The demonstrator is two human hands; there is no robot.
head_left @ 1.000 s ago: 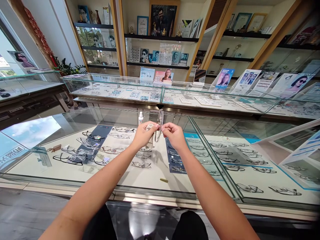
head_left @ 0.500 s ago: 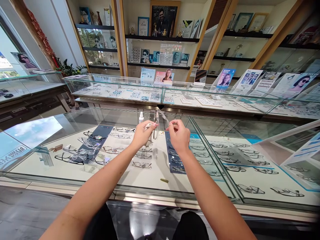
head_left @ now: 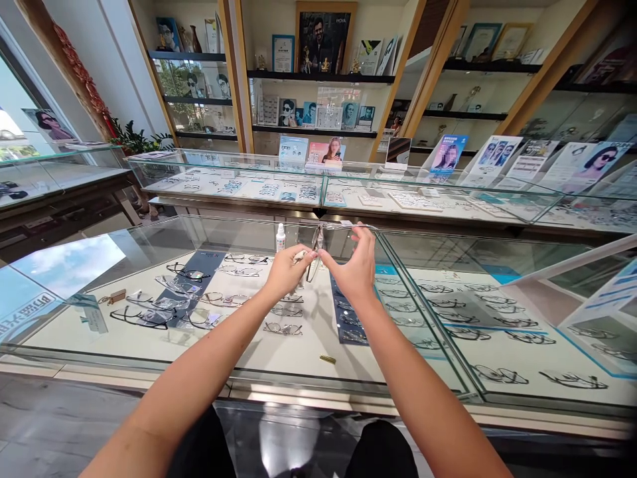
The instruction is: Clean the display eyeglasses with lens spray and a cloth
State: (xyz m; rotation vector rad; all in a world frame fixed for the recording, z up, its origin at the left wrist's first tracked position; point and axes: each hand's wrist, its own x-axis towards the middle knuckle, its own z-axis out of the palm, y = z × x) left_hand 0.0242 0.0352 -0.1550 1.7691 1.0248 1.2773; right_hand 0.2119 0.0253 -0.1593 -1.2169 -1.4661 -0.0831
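Left hand [head_left: 286,271] closed in a pinch, thumb and forefinger pressing a small white cloth [head_left: 300,254] against the front of clear-framed spectacles [head_left: 315,255], which are held in the air above the glass-topped bench [head_left: 149,232], between both hands. Right hand [head_left: 354,269] half open: thumb at the frame front, raised fingers gripping one thin temple arm swung out sideways. Inside the case below, left to right: rows of thin metal and dark plastic frames [head_left: 144,315] on a pale lining; a dark blue mat [head_left: 348,318] bearing more frames. A small white-capped bottle [head_left: 281,238] stands just behind the left hand. A short brass-coloured cylinder [head_left: 326,359] lies near the front edge
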